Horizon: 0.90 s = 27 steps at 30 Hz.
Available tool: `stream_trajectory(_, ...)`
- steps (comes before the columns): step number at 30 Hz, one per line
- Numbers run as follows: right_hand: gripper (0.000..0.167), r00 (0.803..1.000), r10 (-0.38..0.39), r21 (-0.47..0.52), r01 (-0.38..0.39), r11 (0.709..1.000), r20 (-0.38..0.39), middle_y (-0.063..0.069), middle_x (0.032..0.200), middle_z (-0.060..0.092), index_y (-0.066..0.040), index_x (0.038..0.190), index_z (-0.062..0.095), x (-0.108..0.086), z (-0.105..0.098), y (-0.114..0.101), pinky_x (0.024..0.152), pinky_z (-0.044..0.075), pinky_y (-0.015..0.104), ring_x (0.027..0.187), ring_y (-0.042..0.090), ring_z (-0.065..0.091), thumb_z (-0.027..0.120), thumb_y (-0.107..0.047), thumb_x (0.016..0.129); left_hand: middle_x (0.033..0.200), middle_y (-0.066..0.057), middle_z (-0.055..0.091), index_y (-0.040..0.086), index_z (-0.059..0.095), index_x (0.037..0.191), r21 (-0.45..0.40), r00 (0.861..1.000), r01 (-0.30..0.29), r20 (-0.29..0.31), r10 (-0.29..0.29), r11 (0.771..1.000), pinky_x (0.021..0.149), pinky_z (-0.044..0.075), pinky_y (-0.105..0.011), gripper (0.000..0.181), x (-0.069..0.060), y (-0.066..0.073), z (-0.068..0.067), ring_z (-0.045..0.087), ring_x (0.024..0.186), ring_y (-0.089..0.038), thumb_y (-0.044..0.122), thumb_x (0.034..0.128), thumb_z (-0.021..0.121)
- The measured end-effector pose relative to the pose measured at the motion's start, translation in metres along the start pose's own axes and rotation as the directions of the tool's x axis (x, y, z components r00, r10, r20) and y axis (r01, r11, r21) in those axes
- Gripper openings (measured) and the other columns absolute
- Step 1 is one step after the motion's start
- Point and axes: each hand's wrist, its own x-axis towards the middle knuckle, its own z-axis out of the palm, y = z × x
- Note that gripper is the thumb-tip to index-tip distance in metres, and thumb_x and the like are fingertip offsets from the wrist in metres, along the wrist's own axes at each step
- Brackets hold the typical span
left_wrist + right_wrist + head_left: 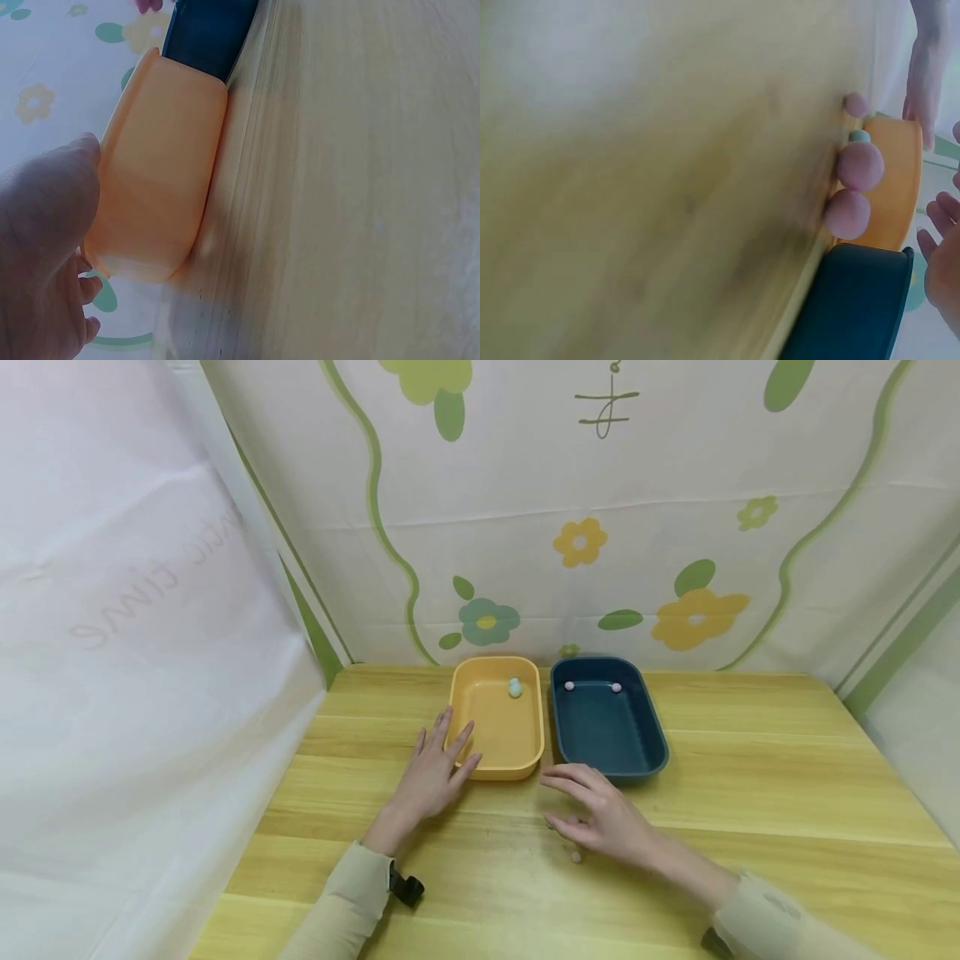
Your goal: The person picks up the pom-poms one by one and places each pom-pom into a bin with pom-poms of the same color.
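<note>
My left hand (pixel 429 777) rests with spread fingers on the near-left rim of a yellow tray (pixel 498 774). Inside that tray, at its far right, lies a small pale-blue ball shape (pixel 515 688), maybe two balls together. Beside it stands a dark blue tray (pixel 611 727) with two small pink balls (pixel 617 687) at its far end. My right hand (pixel 603 818) hovers in front of the blue tray, fingers bent loosely and thumb apart, gripping nothing visible. Below it, partly hidden in the head view, are several pink balls (pixel 860 166) and a teal ball (pixel 859 136) on the table.
Both trays stand side by side on the wooden table (pixel 480 877), near its back edge. Behind them hangs a white curtain (pixel 510 477) with flower prints, and another white cloth (pixel 135 693) hangs at the left.
</note>
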Motion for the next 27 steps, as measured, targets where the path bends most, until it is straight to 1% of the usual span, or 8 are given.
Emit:
stream_trajectory(1, 0.051, 1.000, 0.000, -0.008, 0.000, 1.000, 0.003, 0.013, 0.138, 0.072, -0.009, 0.141, 0.072, -0.002, 0.000, 0.000, 0.117, 0.043, 0.012, 0.125, 0.027, 0.068, 0.089, -0.022, 0.095, 0.186, -0.019, 0.003, 0.017, 0.035, 0.173, 0.001, 1.000, 0.000, 0.000, 0.000, 1.000, 0.139, 0.014, -0.068, 0.068, 0.000, 0.000, 0.000, 0.013, 0.173, -0.042, 0.055, 0.1170, 0.042)
stream_trajectory(3, 0.058, 1.000, -0.006, -0.018, 0.006, 1.000, 0.008, 0.015, 0.140, 0.072, -0.009, 0.144, 0.071, -0.005, 0.001, -0.001, 0.113, 0.048, 0.014, 0.124, 0.027, 0.069, 0.091, -0.017, 0.090, 0.186, -0.019, 0.003, 0.017, 0.035, 0.173, 0.003, 1.000, -0.001, -0.002, 0.001, 1.000, 0.139, 0.014, -0.067, 0.068, 0.001, 0.000, 0.000, 0.013, 0.173, -0.042, 0.056, 0.1170, 0.042)
stream_trajectory(4, 0.061, 1.000, -0.010, -0.011, 0.010, 1.000, 0.013, 0.017, 0.141, 0.071, -0.008, 0.145, 0.070, -0.006, 0.001, -0.001, 0.108, 0.052, 0.015, 0.120, 0.026, 0.070, 0.092, -0.012, 0.088, 0.186, -0.020, 0.004, 0.017, 0.035, 0.173, 0.002, 1.000, -0.001, -0.005, 0.001, 1.000, 0.139, 0.014, -0.067, 0.069, 0.001, 0.000, 0.000, 0.013, 0.173, -0.042, 0.056, 0.1170, 0.042)
stream_trajectory(6, 0.068, 0.999, -0.011, -0.013, 0.011, 1.000, 0.031, 0.018, 0.143, 0.071, -0.007, 0.146, 0.069, -0.010, 0.002, -0.002, 0.104, 0.057, 0.021, 0.117, 0.023, 0.070, 0.094, -0.008, 0.083, 0.186, -0.020, 0.005, 0.017, 0.036, 0.173, 0.001, 1.000, -0.001, -0.010, 0.001, 1.000, 0.139, 0.013, -0.067, 0.069, 0.001, -0.001, 0.001, 0.013, 0.173, -0.042, 0.056, 0.1169, 0.042)
stream_trajectory(8, 0.069, 0.999, -0.011, -0.014, 0.012, 1.000, 0.050, 0.018, 0.144, 0.071, -0.005, 0.144, 0.070, -0.013, 0.003, -0.002, 0.098, 0.060, 0.027, 0.115, 0.020, 0.070, 0.096, -0.006, 0.080, 0.186, -0.020, 0.005, 0.017, 0.035, 0.173, 0.000, 1.000, 0.002, -0.008, -0.002, 1.000, 0.140, 0.013, -0.066, 0.069, 0.001, -0.001, 0.001, 0.012, 0.173, -0.041, 0.056, 0.1168, 0.042)
stream_trajectory(12, 0.063, 0.997, -0.013, -0.036, 0.016, 0.999, 0.079, 0.014, 0.140, 0.074, -0.005, 0.136, 0.075, -0.019, 0.007, -0.003, 0.098, 0.061, 0.041, 0.119, 0.022, 0.071, 0.097, -0.007, 0.077, 0.186, -0.019, 0.004, 0.018, 0.035, 0.173, -0.005, 1.000, 0.007, 0.000, -0.007, 1.000, 0.140, 0.011, -0.065, 0.069, 0.000, 0.000, 0.000, 0.011, 0.174, -0.040, 0.057, 0.1168, 0.042)
stream_trajectory(17, 0.052, 0.996, -0.015, -0.028, 0.018, 0.999, 0.089, 0.009, 0.131, 0.078, -0.007, 0.127, 0.079, -0.021, 0.013, -0.003, 0.095, 0.062, 0.049, 0.121, 0.027, 0.073, 0.096, -0.004, 0.078, 0.186, -0.019, 0.003, 0.017, 0.036, 0.173, -0.011, 1.000, 0.009, 0.000, -0.009, 1.000, 0.140, 0.011, -0.066, 0.068, 0.000, 0.001, -0.001, 0.011, 0.174, -0.041, 0.056, 0.1168, 0.043)
stream_trajectory(27, 0.038, 0.994, 0.028, -0.020, -0.026, 0.999, 0.105, 0.003, 0.121, 0.079, -0.007, 0.116, 0.082, -0.024, 0.019, 0.001, 0.093, 0.062, 0.045, 0.114, 0.022, 0.073, 0.095, -0.005, 0.080, 0.186, -0.020, 0.005, 0.017, 0.036, 0.173, -0.011, 1.000, 0.006, 0.003, -0.006, 1.000, 0.140, 0.011, -0.066, 0.069, 0.000, 0.000, 0.000, 0.010, 0.174, -0.040, 0.057, 0.1167, 0.042)
